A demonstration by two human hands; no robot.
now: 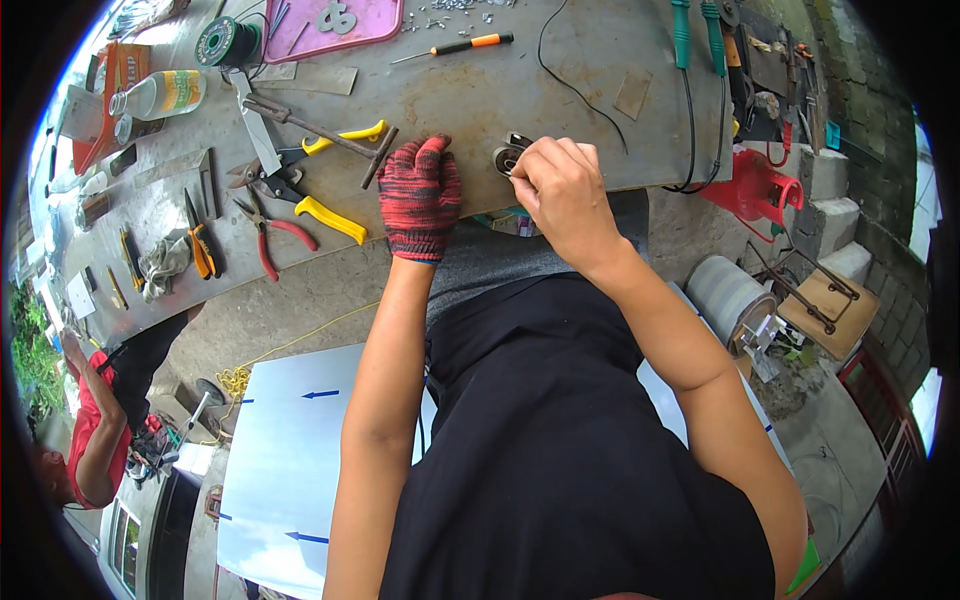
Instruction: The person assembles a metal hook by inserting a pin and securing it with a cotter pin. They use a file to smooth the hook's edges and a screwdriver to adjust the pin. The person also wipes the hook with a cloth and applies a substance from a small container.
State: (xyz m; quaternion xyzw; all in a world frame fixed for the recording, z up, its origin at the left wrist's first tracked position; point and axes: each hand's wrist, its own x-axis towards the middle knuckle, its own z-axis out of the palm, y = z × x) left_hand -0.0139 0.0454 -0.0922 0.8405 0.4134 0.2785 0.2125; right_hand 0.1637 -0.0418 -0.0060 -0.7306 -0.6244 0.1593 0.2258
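My left hand (420,200), in a red and black knit glove, rests at the edge of the metal workbench (430,95) with its fingers loosely bent and slightly apart. Nothing shows in it. Just left of the glove lies a rusty T-shaped metal bar (330,135). My bare right hand (565,195) has thumb and fingers pinched at the rim of a small round metal part (507,158) with a dark centre, on the bench near its front edge. The fingers cover part of it, and its exact kind is unclear. An orange and black screwdriver (475,44) lies farther back.
Yellow-handled cutters (330,215), red-handled pliers (265,235) and orange-handled pliers (203,240) lie left. Behind are a clear bottle (160,95), a wire spool (225,42) and a pink tray (350,25). Green-handled cables (683,40) hang over the right side. Another person (100,430) is at lower left.
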